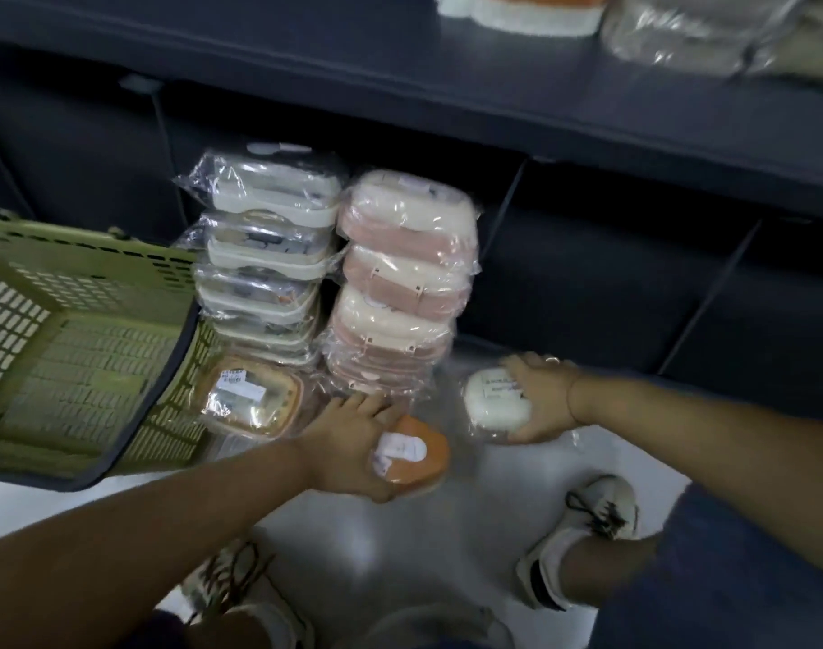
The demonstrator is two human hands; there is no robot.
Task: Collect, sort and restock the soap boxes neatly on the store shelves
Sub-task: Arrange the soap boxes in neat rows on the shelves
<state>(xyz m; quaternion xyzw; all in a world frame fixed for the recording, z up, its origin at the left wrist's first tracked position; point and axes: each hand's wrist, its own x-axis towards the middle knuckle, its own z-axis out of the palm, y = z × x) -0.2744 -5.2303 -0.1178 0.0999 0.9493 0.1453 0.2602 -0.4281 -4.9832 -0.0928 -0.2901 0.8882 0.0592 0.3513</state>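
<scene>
The fingers (353,409) of the left hand (348,442) are wrapped around an orange soap box (423,449) with a white label, and they hold it tight, low over the pale floor (353,531). The fingers (531,367) of the right hand (543,398) are clamped on a white soap box (489,402) in clear wrap, held just right of the orange one.

Just behind the left hand stands a pink stack (402,283) of wrapped soap boxes, one on top of another, tucked under the dark shelf (400,72). Right beside it, on the left, is a white stack (269,255) of wrapped boxes, touching the pink one. In front of the white stack lies a brown soap box (252,395) flat on the floor.

A green basket (72,348) is tipped on its side at the left, with its open mouth facing this way, close to the brown box.

On top of the shelf sit more wrapped boxes (540,9), far up. Two shoes (587,531) stand on the floor near the bottom.
</scene>
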